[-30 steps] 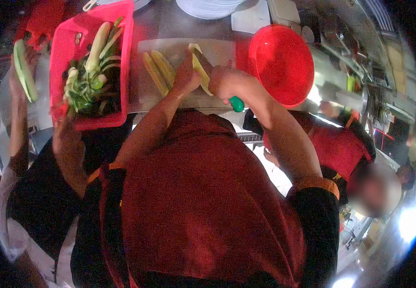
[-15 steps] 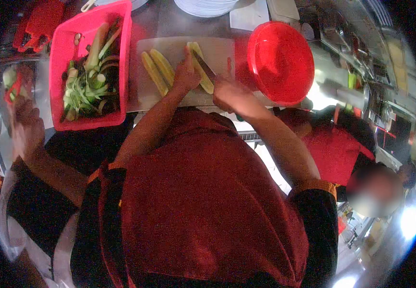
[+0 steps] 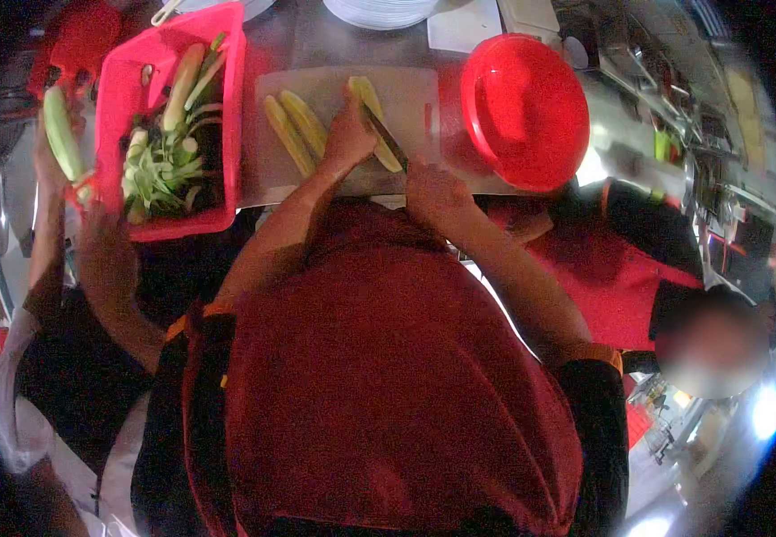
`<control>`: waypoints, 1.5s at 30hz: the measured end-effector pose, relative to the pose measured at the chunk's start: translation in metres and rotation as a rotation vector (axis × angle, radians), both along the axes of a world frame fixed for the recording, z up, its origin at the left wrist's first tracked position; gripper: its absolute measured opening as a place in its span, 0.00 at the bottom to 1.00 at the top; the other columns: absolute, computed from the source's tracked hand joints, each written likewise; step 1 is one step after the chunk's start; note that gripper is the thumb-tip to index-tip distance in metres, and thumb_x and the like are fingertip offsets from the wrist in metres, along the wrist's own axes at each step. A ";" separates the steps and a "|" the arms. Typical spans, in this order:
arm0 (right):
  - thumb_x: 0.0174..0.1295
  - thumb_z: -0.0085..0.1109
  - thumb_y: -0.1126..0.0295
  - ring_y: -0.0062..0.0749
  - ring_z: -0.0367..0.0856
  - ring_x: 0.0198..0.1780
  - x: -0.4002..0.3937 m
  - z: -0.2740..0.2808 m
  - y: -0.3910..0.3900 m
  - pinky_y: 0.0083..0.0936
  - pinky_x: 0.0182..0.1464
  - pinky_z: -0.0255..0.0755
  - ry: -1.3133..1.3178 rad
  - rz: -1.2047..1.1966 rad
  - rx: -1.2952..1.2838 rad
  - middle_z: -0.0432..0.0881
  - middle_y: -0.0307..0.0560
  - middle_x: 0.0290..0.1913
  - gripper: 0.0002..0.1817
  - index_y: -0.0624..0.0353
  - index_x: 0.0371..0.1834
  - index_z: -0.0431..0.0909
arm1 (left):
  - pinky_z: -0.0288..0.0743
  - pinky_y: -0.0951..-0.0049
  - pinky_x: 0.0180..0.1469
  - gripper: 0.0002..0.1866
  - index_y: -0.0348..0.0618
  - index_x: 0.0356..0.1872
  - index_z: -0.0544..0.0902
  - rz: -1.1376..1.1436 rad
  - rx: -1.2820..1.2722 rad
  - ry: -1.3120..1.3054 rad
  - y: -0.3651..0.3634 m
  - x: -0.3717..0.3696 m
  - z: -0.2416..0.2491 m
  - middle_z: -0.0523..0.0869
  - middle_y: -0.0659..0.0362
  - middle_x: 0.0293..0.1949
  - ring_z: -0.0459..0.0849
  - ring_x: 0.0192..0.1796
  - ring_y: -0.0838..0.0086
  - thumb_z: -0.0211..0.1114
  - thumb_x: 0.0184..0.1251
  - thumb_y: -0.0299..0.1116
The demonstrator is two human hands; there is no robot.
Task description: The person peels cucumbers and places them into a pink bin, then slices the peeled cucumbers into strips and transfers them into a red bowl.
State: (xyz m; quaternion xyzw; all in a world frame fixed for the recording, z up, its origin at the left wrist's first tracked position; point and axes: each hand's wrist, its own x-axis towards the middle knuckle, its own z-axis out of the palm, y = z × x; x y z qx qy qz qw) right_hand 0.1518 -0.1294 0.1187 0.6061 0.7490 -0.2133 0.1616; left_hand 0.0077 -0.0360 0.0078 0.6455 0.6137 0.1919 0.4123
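Observation:
My right hand (image 3: 439, 190) grips a knife (image 3: 388, 137), its dark blade slanting up and left over a long, pale yellow-green cucumber half (image 3: 363, 89). My left hand (image 3: 349, 139) is closed around the left side of this piece, with the fingers near its upper end and close to the blade. The piece lies on a pale cutting board (image 3: 415, 89). To the left of my left hand, two more long cucumber pieces (image 3: 288, 134) lie side by side on the board, their lower ends close to my wrist.
A pink tub (image 3: 236, 116) of peelings and vegetables stands left of the board. Right of it is a red basin (image 3: 526, 112). Stacked white plates (image 3: 383, 13) sit behind. At the left, a co-worker's hands hold a pale green cucumber (image 3: 61, 134) and a red peeler (image 3: 84, 186). Another person stands right.
My right hand and the knife have shifted slightly down and right along the cucumber piece. The co-worker's hands at the left have moved in towards the tub with the cucumber and peeler.

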 end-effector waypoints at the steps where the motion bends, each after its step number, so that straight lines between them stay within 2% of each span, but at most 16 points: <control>1: 0.67 0.41 0.67 0.54 0.86 0.36 0.000 0.001 0.000 0.44 0.36 0.81 0.001 -0.003 0.000 0.84 0.60 0.33 0.15 0.69 0.45 0.72 | 0.74 0.53 0.52 0.47 0.28 0.71 0.45 -0.003 0.000 0.001 0.000 0.001 -0.002 0.80 0.33 0.48 0.81 0.49 0.42 0.64 0.55 0.31; 4: 0.68 0.39 0.67 0.51 0.86 0.36 -0.002 0.008 0.001 0.44 0.36 0.81 -0.006 -0.042 -0.054 0.84 0.61 0.35 0.16 0.69 0.45 0.72 | 0.73 0.54 0.54 0.48 0.28 0.71 0.45 -0.003 -0.035 0.014 -0.001 -0.001 -0.004 0.79 0.33 0.49 0.80 0.51 0.43 0.64 0.54 0.31; 6: 0.63 0.46 0.71 0.51 0.86 0.40 -0.003 0.014 0.003 0.43 0.37 0.81 -0.032 -0.057 -0.139 0.83 0.63 0.37 0.14 0.69 0.47 0.67 | 0.73 0.55 0.56 0.49 0.29 0.72 0.44 -0.010 0.027 -0.012 -0.004 -0.001 -0.001 0.79 0.34 0.51 0.79 0.53 0.44 0.64 0.53 0.30; 10: 0.62 0.47 0.71 0.51 0.86 0.39 0.000 0.007 0.000 0.43 0.37 0.81 -0.028 -0.132 -0.178 0.83 0.62 0.37 0.14 0.68 0.47 0.67 | 0.73 0.55 0.55 0.50 0.33 0.73 0.43 -0.002 -0.057 0.020 -0.003 -0.001 0.006 0.79 0.35 0.51 0.79 0.53 0.44 0.64 0.52 0.29; 12: 0.69 0.39 0.68 0.54 0.85 0.40 0.007 0.001 -0.010 0.49 0.41 0.79 -0.100 0.065 -0.014 0.84 0.63 0.38 0.14 0.66 0.46 0.71 | 0.73 0.55 0.55 0.51 0.37 0.74 0.42 0.004 -0.140 -0.067 -0.002 -0.003 0.005 0.80 0.36 0.50 0.80 0.53 0.44 0.64 0.51 0.29; 13: 0.69 0.39 0.68 0.54 0.85 0.40 0.007 0.002 -0.010 0.49 0.41 0.79 -0.100 0.066 -0.013 0.84 0.63 0.38 0.14 0.66 0.46 0.71 | 0.73 0.55 0.55 0.51 0.37 0.74 0.42 0.004 -0.139 -0.068 -0.002 -0.003 0.003 0.80 0.36 0.50 0.80 0.53 0.44 0.64 0.51 0.29; 15: 0.63 0.46 0.70 0.52 0.85 0.41 0.006 0.007 -0.007 0.45 0.40 0.80 -0.030 -0.137 -0.092 0.83 0.62 0.37 0.12 0.64 0.47 0.67 | 0.74 0.55 0.54 0.51 0.40 0.74 0.41 -0.011 -0.118 0.029 0.000 -0.001 0.002 0.80 0.36 0.49 0.80 0.52 0.44 0.64 0.53 0.31; 19: 0.64 0.46 0.70 0.52 0.85 0.39 0.013 -0.010 -0.014 0.45 0.37 0.81 -0.058 -0.171 -0.129 0.82 0.62 0.36 0.13 0.65 0.49 0.66 | 0.74 0.55 0.53 0.50 0.40 0.74 0.40 0.036 -0.028 0.059 -0.006 0.005 0.003 0.81 0.36 0.47 0.80 0.51 0.44 0.63 0.54 0.32; 24: 0.66 0.42 0.69 0.51 0.86 0.35 0.021 -0.022 -0.027 0.45 0.34 0.81 -0.075 -0.074 -0.055 0.83 0.59 0.32 0.16 0.65 0.53 0.64 | 0.74 0.52 0.53 0.47 0.39 0.74 0.39 0.044 0.006 0.129 -0.005 0.006 -0.007 0.81 0.36 0.48 0.81 0.49 0.43 0.60 0.58 0.31; 27: 0.66 0.40 0.70 0.58 0.85 0.39 0.024 -0.015 -0.035 0.49 0.39 0.79 -0.042 -0.033 -0.005 0.83 0.64 0.35 0.12 0.65 0.47 0.66 | 0.73 0.51 0.53 0.46 0.38 0.74 0.40 0.049 0.025 0.061 -0.006 0.007 -0.015 0.80 0.35 0.49 0.79 0.49 0.40 0.59 0.59 0.29; 29: 0.67 0.40 0.70 0.57 0.85 0.39 0.025 -0.020 -0.032 0.49 0.39 0.80 -0.054 -0.097 -0.072 0.83 0.64 0.35 0.12 0.65 0.48 0.66 | 0.73 0.51 0.54 0.48 0.38 0.74 0.41 0.066 0.053 0.054 -0.005 0.007 -0.024 0.78 0.34 0.51 0.78 0.52 0.40 0.61 0.57 0.30; 32: 0.67 0.40 0.70 0.56 0.85 0.38 0.033 -0.026 -0.033 0.48 0.39 0.80 -0.054 -0.141 -0.136 0.83 0.64 0.35 0.12 0.64 0.49 0.65 | 0.72 0.52 0.55 0.49 0.36 0.73 0.41 0.071 -0.047 0.027 -0.006 0.008 0.008 0.76 0.33 0.53 0.77 0.53 0.41 0.64 0.55 0.31; 37: 0.67 0.41 0.71 0.55 0.86 0.37 0.037 -0.031 -0.041 0.48 0.37 0.80 -0.066 -0.121 -0.146 0.83 0.64 0.35 0.11 0.64 0.49 0.65 | 0.72 0.52 0.56 0.50 0.33 0.73 0.43 0.062 0.083 0.086 -0.011 0.008 -0.029 0.76 0.33 0.52 0.78 0.52 0.41 0.65 0.51 0.29; 39: 0.66 0.41 0.70 0.54 0.86 0.37 0.040 -0.031 -0.044 0.48 0.36 0.81 -0.045 -0.035 -0.031 0.83 0.64 0.34 0.11 0.63 0.48 0.66 | 0.72 0.52 0.56 0.51 0.32 0.73 0.43 0.081 0.132 0.057 -0.013 0.007 -0.031 0.77 0.34 0.51 0.78 0.52 0.42 0.66 0.50 0.28; 41: 0.66 0.41 0.70 0.54 0.86 0.37 0.041 -0.028 -0.040 0.48 0.36 0.81 -0.075 -0.016 -0.053 0.83 0.63 0.34 0.12 0.63 0.49 0.66 | 0.73 0.54 0.57 0.45 0.35 0.73 0.44 0.066 0.101 0.092 -0.013 0.008 -0.027 0.78 0.35 0.52 0.78 0.54 0.44 0.59 0.55 0.26; 45: 0.66 0.41 0.69 0.52 0.86 0.38 0.040 -0.018 -0.032 0.48 0.37 0.80 -0.128 -0.018 -0.113 0.84 0.62 0.36 0.12 0.61 0.49 0.66 | 0.72 0.54 0.57 0.44 0.35 0.73 0.46 0.122 0.132 0.129 -0.017 0.008 -0.027 0.78 0.35 0.52 0.78 0.54 0.44 0.59 0.55 0.26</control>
